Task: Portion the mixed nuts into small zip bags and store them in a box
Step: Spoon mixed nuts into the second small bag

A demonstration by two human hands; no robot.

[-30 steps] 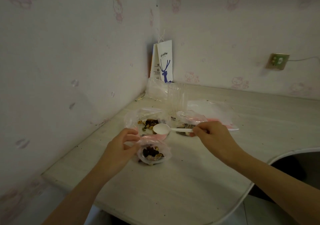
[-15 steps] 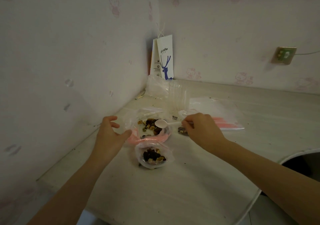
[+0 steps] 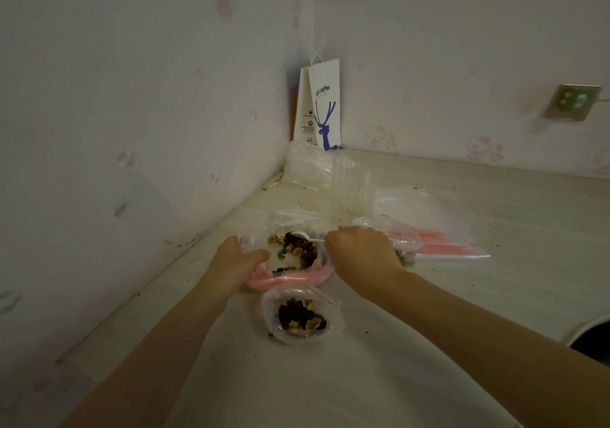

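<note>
We work at a pale table [image 3: 330,378] set into a corner between 2 walls.

1. Left hand [image 3: 237,262]: the fingers and thumb are curled round the left edge of the large bag [image 3: 290,277], gripping the plastic just above its pink zip strip. The bag's mouth is spread wide towards the camera.
2. Right hand [image 3: 359,252]: the fingers are closed in a tight grip on the handle of the white plastic spoon [image 3: 305,236]. The handle end is hidden inside the hand. The spoon bowl reaches left and lies on or in the mixed nuts [image 3: 297,249] (we cannot tell whether it carries any load).
3. Mixed nuts: the main supply sits inside the large bag, between the 2 hands, as a dark and tan heap on the clear plastic.
4. Small zip bag [image 3: 300,318]: 1 portion of nuts sits in it. It rests on the table just in front of the large bag, nearer the camera, with its mouth open and facing up. Neither hand touches it.
5. Second nut bag [image 3: 404,246]: it is partly hidden behind the right hand, and its contents are barely visible.
6. Empty zip bags [image 3: 442,242]: a flat stack with pink strips lies to the right, beyond the right hand.

A clear plastic container [image 3: 350,180] stands behind the large bag. A white paper bag [image 3: 325,107] with a blue deer print leans in the corner, and a wall socket [image 3: 572,102] is mounted at the far right.
</note>
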